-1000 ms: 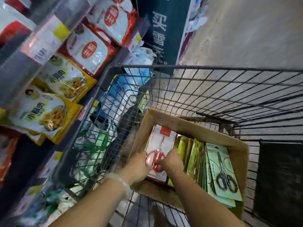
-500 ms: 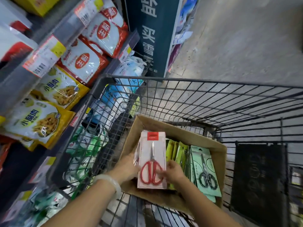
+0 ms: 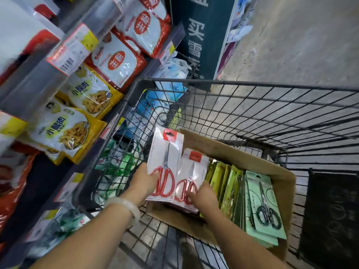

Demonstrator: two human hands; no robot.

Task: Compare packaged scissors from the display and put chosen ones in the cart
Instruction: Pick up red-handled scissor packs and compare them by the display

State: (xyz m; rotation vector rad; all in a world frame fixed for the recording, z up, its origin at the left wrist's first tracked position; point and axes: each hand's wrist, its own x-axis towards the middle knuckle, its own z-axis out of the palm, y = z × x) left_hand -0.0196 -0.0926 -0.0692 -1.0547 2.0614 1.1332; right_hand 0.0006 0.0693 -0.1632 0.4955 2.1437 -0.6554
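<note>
A cardboard box [image 3: 233, 150] sits in the wire cart [image 3: 252, 105] and holds packaged scissors standing in rows. My left hand [image 3: 143, 181] holds a white pack of red-handled scissors [image 3: 165, 152] raised above the box, pinched at its lower left. My right hand [image 3: 202, 195] grips a second, smaller white pack of red-handled scissors [image 3: 192, 167] beside the first, its lower end still in the box. Green and yellow packs [image 3: 223, 181] fill the box's middle. A mint-green pack with black-handled scissors [image 3: 266, 202] lies at the right.
Store shelves on the left carry yellow and red food bags [image 3: 83, 105] with price tags [image 3: 73, 47]. A dark sign with white characters [image 3: 198, 35] stands beyond the cart. The concrete floor [image 3: 301, 45] stretches to the right. A black panel [image 3: 330, 220] hangs in the cart's right side.
One pack held by both hands has become two: the left hand lifted the larger pack up and left, while the right hand now grips a second pack beside it.
</note>
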